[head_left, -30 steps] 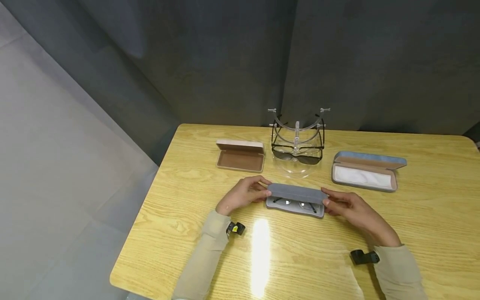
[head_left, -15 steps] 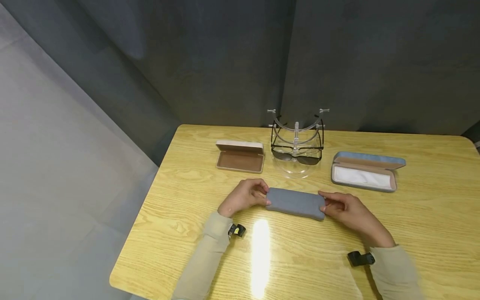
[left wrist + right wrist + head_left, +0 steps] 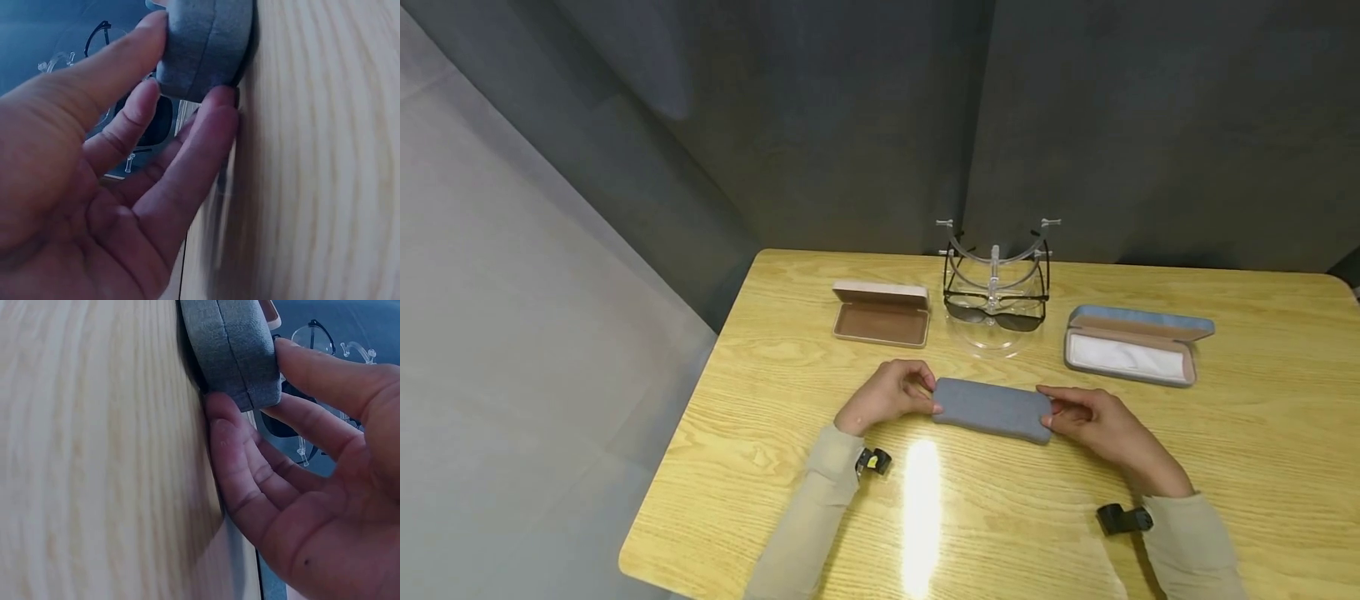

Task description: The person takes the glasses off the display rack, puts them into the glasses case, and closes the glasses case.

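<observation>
Pinching opposite ends, the left hand (image 3: 887, 398) and right hand (image 3: 1101, 422) hold the closed gray case (image 3: 992, 408) low at the table (image 3: 1022, 508), likely for balance, though whether it touches is unclear.

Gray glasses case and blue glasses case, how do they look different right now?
The gray glasses case is closed; the blue glasses case is open. The left hand and right hand hold the gray case's ends; neither touches the blue case. The blue case shows a white cloth inside; the gray case's inside is hidden. Both are long and narrow.
</observation>
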### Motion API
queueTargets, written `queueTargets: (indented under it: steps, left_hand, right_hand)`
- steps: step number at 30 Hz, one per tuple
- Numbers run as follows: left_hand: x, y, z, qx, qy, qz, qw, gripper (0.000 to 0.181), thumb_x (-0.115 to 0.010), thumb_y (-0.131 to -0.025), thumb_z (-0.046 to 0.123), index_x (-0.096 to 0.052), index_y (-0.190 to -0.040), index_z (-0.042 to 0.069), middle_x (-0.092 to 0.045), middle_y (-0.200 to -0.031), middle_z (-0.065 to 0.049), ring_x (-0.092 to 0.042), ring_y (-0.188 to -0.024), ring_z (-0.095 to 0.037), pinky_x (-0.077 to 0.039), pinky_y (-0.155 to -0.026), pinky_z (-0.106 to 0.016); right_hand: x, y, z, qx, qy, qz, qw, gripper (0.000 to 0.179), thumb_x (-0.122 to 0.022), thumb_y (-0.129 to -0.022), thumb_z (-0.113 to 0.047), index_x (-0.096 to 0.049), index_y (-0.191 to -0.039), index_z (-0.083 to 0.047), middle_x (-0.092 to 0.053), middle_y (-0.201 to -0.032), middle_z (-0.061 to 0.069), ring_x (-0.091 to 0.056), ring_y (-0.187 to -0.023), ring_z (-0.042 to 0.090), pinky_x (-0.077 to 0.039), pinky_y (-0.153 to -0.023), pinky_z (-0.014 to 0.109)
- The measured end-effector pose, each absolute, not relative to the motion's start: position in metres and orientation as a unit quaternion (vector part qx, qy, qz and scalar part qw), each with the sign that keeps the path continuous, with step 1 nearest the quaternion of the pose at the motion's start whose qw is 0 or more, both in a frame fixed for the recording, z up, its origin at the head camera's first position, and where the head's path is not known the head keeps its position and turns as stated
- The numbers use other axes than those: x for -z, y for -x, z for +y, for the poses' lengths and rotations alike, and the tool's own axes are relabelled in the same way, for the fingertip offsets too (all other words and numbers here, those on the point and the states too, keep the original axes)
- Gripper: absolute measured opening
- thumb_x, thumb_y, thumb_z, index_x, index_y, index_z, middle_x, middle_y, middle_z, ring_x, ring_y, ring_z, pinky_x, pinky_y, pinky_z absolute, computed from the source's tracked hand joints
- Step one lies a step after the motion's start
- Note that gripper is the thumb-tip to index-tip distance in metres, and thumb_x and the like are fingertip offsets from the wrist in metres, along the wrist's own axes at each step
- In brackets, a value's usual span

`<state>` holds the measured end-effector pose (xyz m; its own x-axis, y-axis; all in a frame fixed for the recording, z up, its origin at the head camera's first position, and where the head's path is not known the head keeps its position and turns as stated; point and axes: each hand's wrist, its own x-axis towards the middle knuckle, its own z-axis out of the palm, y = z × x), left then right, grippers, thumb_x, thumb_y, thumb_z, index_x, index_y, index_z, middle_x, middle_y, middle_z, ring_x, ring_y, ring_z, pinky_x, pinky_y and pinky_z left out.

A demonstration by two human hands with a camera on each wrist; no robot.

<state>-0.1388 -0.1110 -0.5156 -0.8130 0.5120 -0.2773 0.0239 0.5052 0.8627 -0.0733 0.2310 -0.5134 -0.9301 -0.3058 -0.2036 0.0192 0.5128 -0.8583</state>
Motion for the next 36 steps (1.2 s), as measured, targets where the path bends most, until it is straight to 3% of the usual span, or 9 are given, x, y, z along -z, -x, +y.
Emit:
queueTargets:
  steps: [4, 9, 15, 21, 29, 36]
  left_hand:
    - [0.516, 0.14, -0.115, -0.461, -0.165, 0.835, 0.254, 0.022, -0.085, -0.089, 0.02, -0.068, -0.103, 0.014, -0.072, -0.105, -0.003, -0.073, -0.084, -0.009, -0.06, -0.076, -0.024]
    - [0.518, 0.143, -0.117, -0.472, -0.16, 0.837, 0.226, 0.018, -0.075, -0.098, 0.032, -0.071, -0.104, 0.016, -0.074, -0.099, -0.002, -0.074, -0.082, -0.018, -0.061, -0.073, -0.028]
    - [0.518, 0.15, -0.115, -0.537, -0.152, 0.807, 0.195, 0.023, -0.067, -0.104, 0.028, -0.069, -0.115, 0.009, -0.074, -0.105, -0.012, -0.076, -0.093, -0.03, -0.065, -0.078, -0.038]
    - [0.514, 0.16, -0.106, -0.607, -0.125, 0.77, 0.153, 0.034, -0.065, -0.105, 0.023, -0.063, -0.129, -0.001, -0.073, -0.113, -0.02, -0.076, -0.103, -0.037, -0.066, -0.085, -0.044]
    - [0.507, 0.173, -0.09, -0.715, -0.055, 0.688, 0.111, 0.034, -0.061, -0.105, 0.01, -0.057, -0.132, -0.011, -0.072, -0.108, -0.022, -0.075, -0.091, -0.016, -0.063, -0.095, -0.048]
    - [0.498, 0.18, -0.08, -0.744, -0.02, 0.662, 0.088, 0.035, -0.058, -0.106, 0.006, -0.053, -0.135, -0.013, -0.069, -0.12, -0.032, -0.072, -0.088, -0.009, -0.064, -0.093, -0.038]
  right_hand:
    - [0.51, 0.075, 0.231, 0.471, 0.088, 0.863, 0.161, 0.049, -0.073, -0.099, -0.017, -0.061, -0.143, 0.002, -0.074, -0.11, 0.016, -0.065, -0.082, -0.002, -0.055, -0.071, 0.021]
    - [0.503, 0.077, 0.232, 0.452, 0.071, 0.875, 0.16, 0.046, -0.068, -0.103, -0.025, -0.062, -0.143, -0.003, -0.076, -0.117, 0.015, -0.067, -0.089, -0.004, -0.055, -0.073, 0.021]
    - [0.497, 0.081, 0.235, 0.461, 0.066, 0.875, 0.135, 0.044, -0.064, -0.105, -0.021, -0.06, -0.143, 0.001, -0.075, -0.121, 0.021, -0.067, -0.091, -0.007, -0.054, -0.068, 0.022]
    - [0.493, 0.09, 0.234, 0.453, 0.081, 0.883, 0.098, 0.042, -0.063, -0.106, -0.021, -0.061, -0.141, 0.001, -0.076, -0.119, 0.021, -0.067, -0.092, -0.01, -0.055, -0.074, 0.018]
    - [0.487, 0.102, 0.227, 0.492, 0.06, 0.865, 0.075, 0.044, -0.063, -0.106, -0.018, -0.058, -0.144, 0.003, -0.073, -0.115, 0.02, -0.072, -0.088, -0.004, -0.054, -0.075, 0.013]
    - [0.48, 0.11, 0.223, 0.515, 0.024, 0.856, 0.039, 0.046, -0.061, -0.107, -0.024, -0.057, -0.144, 0.002, -0.071, -0.113, 0.01, -0.071, -0.085, -0.006, -0.057, -0.075, 0.014]
